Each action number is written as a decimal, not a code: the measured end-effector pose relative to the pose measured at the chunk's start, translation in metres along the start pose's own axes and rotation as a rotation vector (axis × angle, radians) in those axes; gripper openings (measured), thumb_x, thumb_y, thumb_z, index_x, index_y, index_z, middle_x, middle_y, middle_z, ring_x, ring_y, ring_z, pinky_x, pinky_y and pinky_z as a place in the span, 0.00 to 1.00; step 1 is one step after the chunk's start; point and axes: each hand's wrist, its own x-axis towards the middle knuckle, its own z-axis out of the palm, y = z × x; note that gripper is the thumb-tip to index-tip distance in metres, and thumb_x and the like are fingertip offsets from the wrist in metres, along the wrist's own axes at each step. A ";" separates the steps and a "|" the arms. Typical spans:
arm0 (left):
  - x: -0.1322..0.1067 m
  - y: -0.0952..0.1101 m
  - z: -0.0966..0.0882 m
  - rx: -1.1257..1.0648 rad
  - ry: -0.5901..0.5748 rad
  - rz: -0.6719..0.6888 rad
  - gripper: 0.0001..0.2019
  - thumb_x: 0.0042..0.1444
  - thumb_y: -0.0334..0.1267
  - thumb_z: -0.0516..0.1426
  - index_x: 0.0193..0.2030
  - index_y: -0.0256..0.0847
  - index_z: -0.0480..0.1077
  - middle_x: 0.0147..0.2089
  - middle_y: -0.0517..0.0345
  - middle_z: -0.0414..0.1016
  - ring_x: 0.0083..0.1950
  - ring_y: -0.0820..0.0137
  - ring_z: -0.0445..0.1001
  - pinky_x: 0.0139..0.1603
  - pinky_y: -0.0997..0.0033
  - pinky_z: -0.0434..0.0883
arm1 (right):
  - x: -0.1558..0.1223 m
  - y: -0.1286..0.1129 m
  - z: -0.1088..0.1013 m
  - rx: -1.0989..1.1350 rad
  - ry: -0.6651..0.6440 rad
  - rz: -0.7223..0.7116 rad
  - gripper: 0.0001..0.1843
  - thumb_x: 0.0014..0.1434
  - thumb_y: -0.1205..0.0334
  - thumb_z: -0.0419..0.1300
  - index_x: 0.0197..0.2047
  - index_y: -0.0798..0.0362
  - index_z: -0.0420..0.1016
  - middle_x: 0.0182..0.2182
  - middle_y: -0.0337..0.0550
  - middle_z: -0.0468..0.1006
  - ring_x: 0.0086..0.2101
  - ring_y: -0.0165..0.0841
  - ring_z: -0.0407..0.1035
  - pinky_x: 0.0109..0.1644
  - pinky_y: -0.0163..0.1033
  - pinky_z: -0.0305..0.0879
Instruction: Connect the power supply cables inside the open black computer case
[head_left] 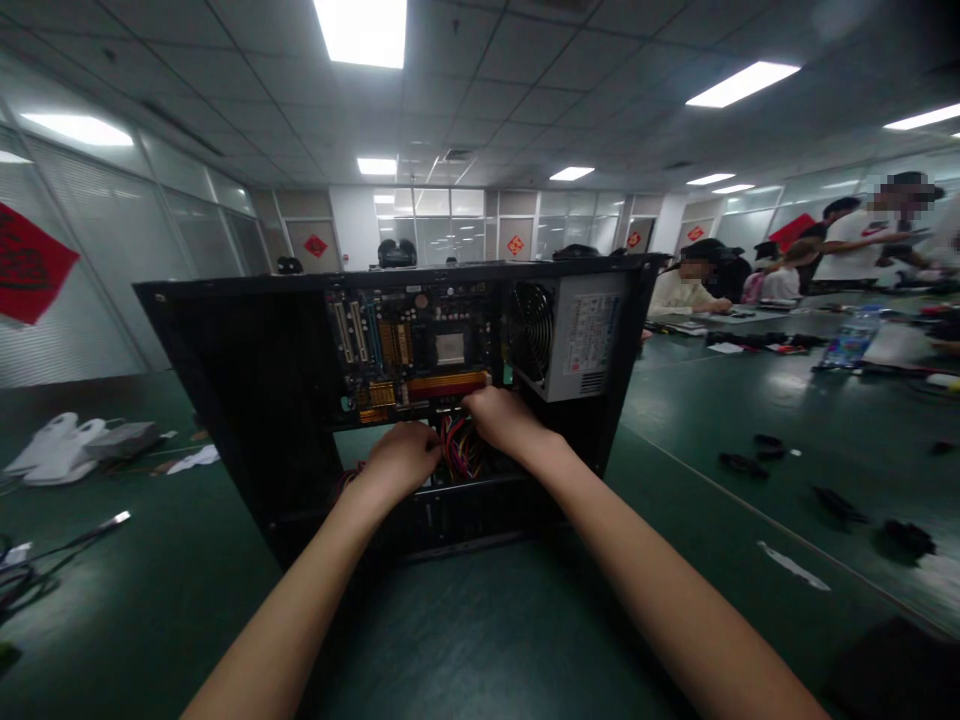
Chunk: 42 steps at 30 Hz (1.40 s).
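An open black computer case (225,400) stands in front of me with its inside facing me. Inside are a motherboard (480,330) with a bare silver square at its middle and a grey power supply (581,335) at the upper right. A bundle of coloured power cables (459,448) hangs below the board's lower edge. My left hand (401,458) is closed, its fingertips pinched at the left side of the bundle. My right hand (502,415) curls closed at the top of the same cables; its fingertips are partly hidden.
The case rests on a green table (442,630). To the left lie a white plastic bag (56,445), a grey box (124,438) and a cable with a metal plug (120,518). Dark small parts (836,502) and a bottle (851,335) are on the right. Several people sit or stand beyond.
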 end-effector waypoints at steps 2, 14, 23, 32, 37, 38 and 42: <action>0.001 -0.001 0.001 -0.016 0.006 0.018 0.15 0.60 0.41 0.53 0.39 0.41 0.80 0.36 0.50 0.81 0.38 0.62 0.77 0.34 0.68 0.64 | 0.000 0.001 0.000 -0.003 -0.005 0.009 0.18 0.60 0.75 0.51 0.47 0.56 0.79 0.46 0.58 0.80 0.47 0.46 0.76 0.47 0.43 0.69; 0.007 -0.009 0.003 -0.136 -0.083 0.179 0.13 0.55 0.36 0.54 0.37 0.40 0.82 0.38 0.55 0.81 0.40 0.65 0.75 0.41 0.70 0.66 | -0.001 -0.002 -0.005 -0.050 -0.034 0.073 0.18 0.61 0.74 0.52 0.48 0.55 0.79 0.46 0.59 0.80 0.47 0.46 0.76 0.48 0.43 0.68; 0.003 -0.014 0.000 -0.315 -0.286 0.287 0.14 0.56 0.44 0.55 0.36 0.40 0.81 0.34 0.59 0.81 0.36 0.67 0.74 0.39 0.73 0.66 | -0.009 0.002 -0.023 0.036 -0.078 0.015 0.18 0.65 0.70 0.51 0.47 0.60 0.81 0.48 0.59 0.80 0.47 0.41 0.75 0.48 0.38 0.66; 0.003 -0.013 -0.002 -0.305 -0.318 0.258 0.16 0.57 0.47 0.53 0.37 0.41 0.80 0.36 0.60 0.80 0.38 0.67 0.73 0.38 0.73 0.65 | -0.025 -0.003 -0.045 0.206 -0.370 -0.317 0.12 0.57 0.59 0.65 0.43 0.53 0.83 0.35 0.43 0.83 0.34 0.33 0.75 0.30 0.30 0.60; 0.003 -0.012 0.001 -0.217 -0.322 0.202 0.18 0.58 0.46 0.50 0.34 0.39 0.78 0.31 0.59 0.77 0.32 0.69 0.70 0.33 0.72 0.61 | -0.022 -0.005 -0.034 0.218 -0.371 -0.361 0.09 0.57 0.65 0.64 0.41 0.55 0.83 0.34 0.44 0.83 0.34 0.31 0.74 0.31 0.30 0.59; 0.003 -0.012 0.001 -0.203 -0.318 0.196 0.18 0.58 0.46 0.50 0.32 0.38 0.78 0.30 0.59 0.76 0.31 0.69 0.69 0.32 0.72 0.60 | -0.021 -0.005 -0.033 0.229 -0.350 -0.387 0.09 0.56 0.65 0.63 0.40 0.56 0.84 0.34 0.44 0.83 0.33 0.30 0.74 0.31 0.30 0.59; 0.001 -0.010 -0.001 -0.208 -0.313 0.196 0.17 0.57 0.45 0.50 0.30 0.38 0.75 0.28 0.59 0.73 0.30 0.70 0.67 0.30 0.72 0.59 | -0.020 -0.001 -0.035 0.243 -0.295 -0.413 0.09 0.56 0.65 0.61 0.35 0.57 0.83 0.29 0.44 0.82 0.28 0.30 0.70 0.29 0.32 0.56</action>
